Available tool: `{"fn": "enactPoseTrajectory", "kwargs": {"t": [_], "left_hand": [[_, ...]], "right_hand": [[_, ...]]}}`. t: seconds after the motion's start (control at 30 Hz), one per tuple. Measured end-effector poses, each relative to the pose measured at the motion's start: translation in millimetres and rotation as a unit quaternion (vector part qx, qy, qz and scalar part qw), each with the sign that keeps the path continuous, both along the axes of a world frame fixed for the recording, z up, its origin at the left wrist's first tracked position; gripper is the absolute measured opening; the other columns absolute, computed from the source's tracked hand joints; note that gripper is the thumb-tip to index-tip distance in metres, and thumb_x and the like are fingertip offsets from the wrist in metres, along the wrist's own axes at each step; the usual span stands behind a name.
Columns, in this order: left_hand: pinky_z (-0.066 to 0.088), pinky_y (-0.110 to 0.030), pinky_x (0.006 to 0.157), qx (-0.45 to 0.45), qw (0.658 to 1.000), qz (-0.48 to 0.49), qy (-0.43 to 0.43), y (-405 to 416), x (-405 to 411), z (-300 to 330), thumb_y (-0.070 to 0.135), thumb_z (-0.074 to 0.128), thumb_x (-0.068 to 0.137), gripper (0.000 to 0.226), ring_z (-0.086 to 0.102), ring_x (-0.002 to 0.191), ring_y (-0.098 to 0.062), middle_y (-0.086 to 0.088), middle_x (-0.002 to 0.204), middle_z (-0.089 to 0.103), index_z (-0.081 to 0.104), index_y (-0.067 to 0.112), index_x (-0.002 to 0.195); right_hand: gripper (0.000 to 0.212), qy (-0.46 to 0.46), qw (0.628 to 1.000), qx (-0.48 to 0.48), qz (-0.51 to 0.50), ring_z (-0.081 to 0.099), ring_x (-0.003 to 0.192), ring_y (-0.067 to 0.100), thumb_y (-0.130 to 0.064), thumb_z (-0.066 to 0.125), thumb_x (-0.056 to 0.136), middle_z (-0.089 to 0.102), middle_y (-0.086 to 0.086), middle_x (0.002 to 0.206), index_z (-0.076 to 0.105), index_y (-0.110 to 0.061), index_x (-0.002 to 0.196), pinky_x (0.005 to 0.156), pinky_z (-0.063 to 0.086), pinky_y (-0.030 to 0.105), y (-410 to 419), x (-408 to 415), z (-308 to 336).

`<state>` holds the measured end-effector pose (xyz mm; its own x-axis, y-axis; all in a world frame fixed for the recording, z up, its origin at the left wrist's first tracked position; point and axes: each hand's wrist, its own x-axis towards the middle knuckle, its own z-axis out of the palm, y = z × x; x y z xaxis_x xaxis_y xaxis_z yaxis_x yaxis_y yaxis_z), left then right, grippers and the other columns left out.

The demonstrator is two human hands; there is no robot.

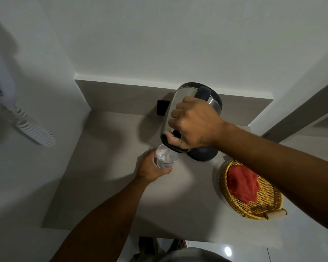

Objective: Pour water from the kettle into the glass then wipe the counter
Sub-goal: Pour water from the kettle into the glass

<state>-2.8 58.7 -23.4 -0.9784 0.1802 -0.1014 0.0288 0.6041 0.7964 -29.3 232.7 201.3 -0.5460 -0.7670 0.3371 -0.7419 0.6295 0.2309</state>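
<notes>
A steel kettle (175, 103) with a black handle is tipped forward, its spout over a clear glass (166, 157). My right hand (193, 121) grips the kettle's handle and holds it in the air. Water is in the glass, bubbling at the surface. My left hand (150, 167) wraps around the glass, which stands on the grey counter (106, 182). The kettle's black base (204, 154) sits on the counter just right of the glass. A red cloth (242, 184) lies in a woven basket (261, 207) at the right.
A black wall socket (162, 107) is behind the kettle. White walls close the counter at the back and left. A white corded phone (32, 129) hangs on the left wall. The counter's front edge is near my body, with tiled floor below.
</notes>
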Motion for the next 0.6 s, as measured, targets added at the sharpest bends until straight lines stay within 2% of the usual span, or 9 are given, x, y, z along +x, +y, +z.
{"fn": "enactPoseTrajectory", "kwargs": {"t": [0.17,0.33,0.37,0.5,0.6], "left_hand": [[0.039,0.002,0.066,-0.002,1.0,0.007,0.001,0.4,0.8,2.7,0.039,0.101,0.049,0.069,0.065,0.088,-0.009,0.007,0.102,0.071,0.07,0.021,0.108],[0.039,0.002,0.067,0.004,1.0,0.008,0.01,0.8,2.4,3.1,0.036,0.102,0.048,0.073,0.065,0.089,-0.009,0.007,0.102,0.07,0.07,0.019,0.112],[0.04,0.0,0.07,0.001,1.0,0.009,0.013,0.7,2.8,3.1,0.037,0.102,0.049,0.074,0.065,0.091,-0.009,0.006,0.105,0.071,0.069,0.019,0.113],[0.05,-0.021,0.082,-0.005,1.0,0.016,0.027,1.2,3.2,3.8,0.042,0.1,0.048,0.077,0.066,0.096,-0.011,0.002,0.109,0.074,0.069,0.02,0.114],[0.05,-0.023,0.085,-0.009,1.0,0.011,0.027,1.4,3.1,4.2,0.043,0.1,0.048,0.078,0.068,0.1,-0.014,0.001,0.111,0.074,0.069,0.02,0.115]], "right_hand": [[0.039,0.007,1.0,0.009,0.001,0.026,0.053,0.017,-0.033,0.065,0.083,0.027,-0.001,0.058,0.052,-0.01,0.054,0.063,0.02,0.031,-3.4,0.0,4.8],[0.04,0.01,1.0,0.016,-0.004,0.028,0.052,0.018,-0.033,0.062,0.086,0.029,0.0,0.057,0.053,-0.01,0.055,0.063,0.021,0.031,-1.1,-1.5,8.6],[0.04,0.01,1.0,0.017,-0.005,0.029,0.051,0.018,-0.033,0.061,0.086,0.029,0.0,0.056,0.052,-0.01,0.055,0.062,0.021,0.032,-0.6,-1.8,9.1],[0.039,0.012,1.0,0.002,-0.006,0.028,0.051,0.019,-0.032,0.06,0.085,0.029,0.0,0.056,0.049,-0.011,0.054,0.06,0.023,0.032,0.2,-2.7,11.3],[0.039,0.012,1.0,-0.006,-0.008,0.029,0.052,0.02,-0.033,0.058,0.086,0.03,0.0,0.055,0.046,-0.014,0.054,0.061,0.024,0.032,0.2,-3.7,11.9]]}}
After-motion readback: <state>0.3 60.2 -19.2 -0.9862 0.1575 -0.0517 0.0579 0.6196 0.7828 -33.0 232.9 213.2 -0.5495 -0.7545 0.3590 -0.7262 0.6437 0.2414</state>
